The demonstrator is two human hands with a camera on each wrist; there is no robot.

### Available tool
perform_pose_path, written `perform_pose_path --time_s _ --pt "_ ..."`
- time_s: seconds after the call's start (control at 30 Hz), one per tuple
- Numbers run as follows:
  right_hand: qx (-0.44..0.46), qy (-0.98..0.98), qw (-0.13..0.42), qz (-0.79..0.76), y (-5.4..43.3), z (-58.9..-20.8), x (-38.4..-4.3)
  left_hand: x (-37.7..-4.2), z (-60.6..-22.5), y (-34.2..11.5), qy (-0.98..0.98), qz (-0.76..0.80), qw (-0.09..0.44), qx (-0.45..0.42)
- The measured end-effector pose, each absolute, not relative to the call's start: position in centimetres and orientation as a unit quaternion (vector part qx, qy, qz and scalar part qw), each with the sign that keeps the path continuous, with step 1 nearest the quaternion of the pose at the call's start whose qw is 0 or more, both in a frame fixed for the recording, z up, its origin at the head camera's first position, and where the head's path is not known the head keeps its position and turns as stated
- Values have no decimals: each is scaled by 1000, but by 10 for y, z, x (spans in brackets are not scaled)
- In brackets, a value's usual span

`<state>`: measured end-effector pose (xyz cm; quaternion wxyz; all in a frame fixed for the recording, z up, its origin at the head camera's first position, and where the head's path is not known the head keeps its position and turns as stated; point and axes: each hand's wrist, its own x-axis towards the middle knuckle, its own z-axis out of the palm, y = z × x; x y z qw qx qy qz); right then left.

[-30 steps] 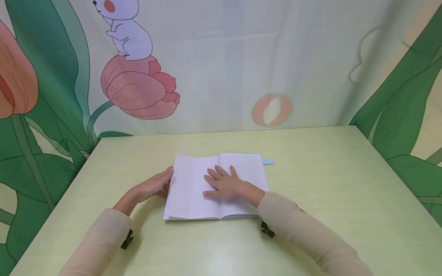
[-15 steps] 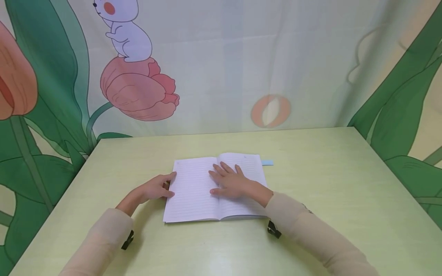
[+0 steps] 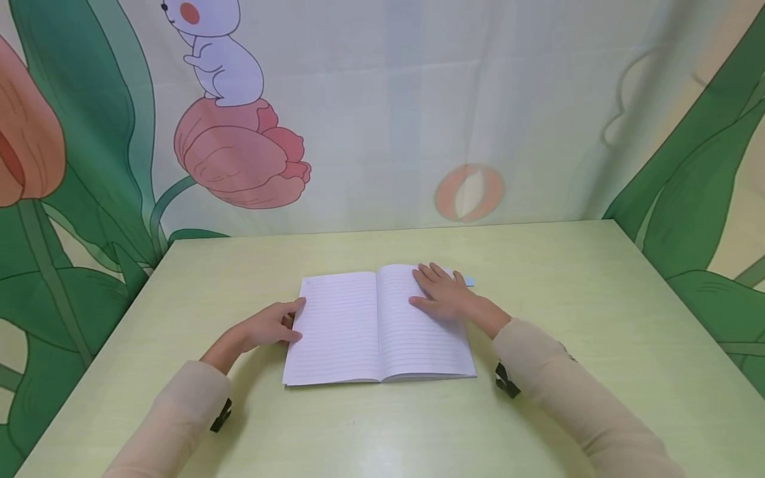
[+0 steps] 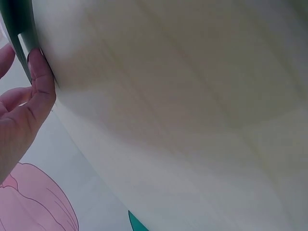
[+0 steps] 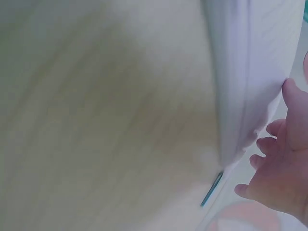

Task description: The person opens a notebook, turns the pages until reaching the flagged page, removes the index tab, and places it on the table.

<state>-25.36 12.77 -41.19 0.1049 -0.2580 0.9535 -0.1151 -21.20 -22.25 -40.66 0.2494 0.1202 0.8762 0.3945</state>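
A notebook [image 3: 337, 332] lies spread on the table, its ruled white pages facing up. At its left edge is my left hand [image 3: 265, 326], thumb and index finger over the page margin. The left wrist view shows the fingers [image 4: 42, 79] of that hand on both sides of the dark green cover [image 4: 17, 19]. My right hand [image 3: 445, 295] rests with spread fingers on the upper part of the right page [image 3: 418, 345]. Seen from the right wrist, its thumb and fingertips touch the page. A light blue strip [image 3: 469, 281] sticks out past the notebook's right edge, partly behind this hand.
The pale wooden table [image 3: 538, 265] runs back to a printed curtain [image 3: 370, 133] with tulips, leaves and a white animal. Dark straps [image 3: 507, 380] show below both beige sleeves [image 3: 562, 378].
The left page was blank-looking and is now ruled and flat. My left thumb has come onto its edge. My right hand has slid from the centre fold to the upper right page.
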Motion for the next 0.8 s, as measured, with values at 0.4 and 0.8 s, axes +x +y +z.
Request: perform_pose_path --time_s 0.4,0.8 --pt "-206 967 126 -81 151 -415 -264 -212 -407 -222 881 385 248 120" --pt "-205 968 120 -82 149 -415 -264 -213 -406 -221 888 369 245 120"
